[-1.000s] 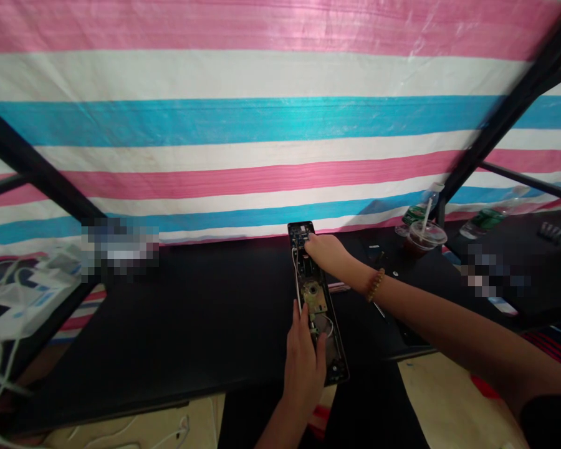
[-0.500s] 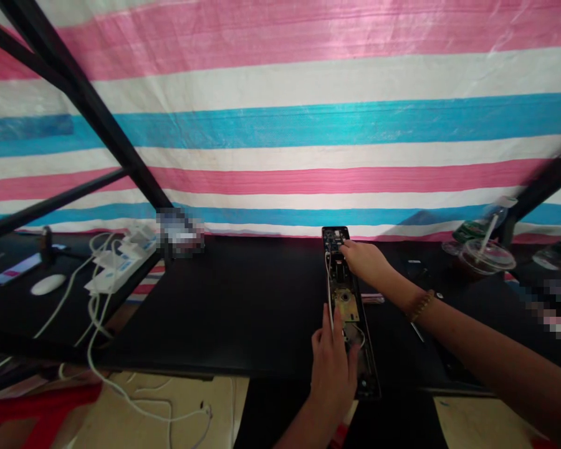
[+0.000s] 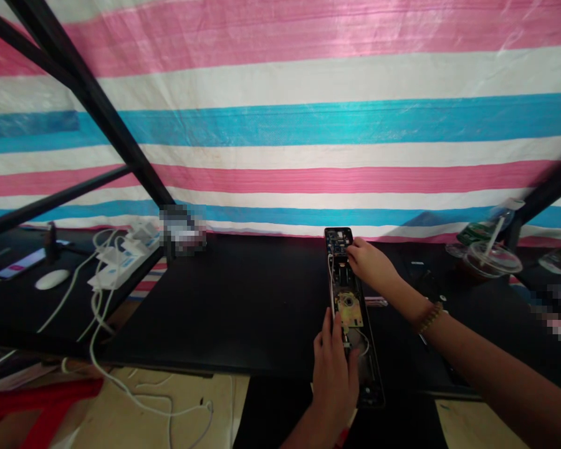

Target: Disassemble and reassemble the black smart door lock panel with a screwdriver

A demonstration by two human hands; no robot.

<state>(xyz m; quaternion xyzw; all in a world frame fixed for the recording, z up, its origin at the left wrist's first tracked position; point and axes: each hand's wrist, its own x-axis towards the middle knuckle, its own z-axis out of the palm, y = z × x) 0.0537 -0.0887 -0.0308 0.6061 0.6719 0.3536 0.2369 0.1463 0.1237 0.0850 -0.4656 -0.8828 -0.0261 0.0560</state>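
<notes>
A long narrow black device housing (image 3: 373, 365) lies open on the black table, its far end close to the striped sheet. Inside it are a dark circuit board (image 3: 337, 242) at the far end, a metal plate (image 3: 350, 310) near the middle and white wires. My left hand (image 3: 333, 368) rests with fingers apart on the housing's near left part, beside the metal plate. At the board's right edge, my right hand (image 3: 368, 260) has its fingertips pinched together; what is between them is too small to make out.
White power strips (image 3: 121, 265) with cables, a white mouse (image 3: 52, 279) and a phone (image 3: 21, 263) are at the left. A lidded cup (image 3: 492, 259) with a straw stands at the right. Black metal bars (image 3: 107, 128) slant on both sides.
The view has shifted slightly, so the scene sits a little further right. Both hands keep nearly the same places on the housing.
</notes>
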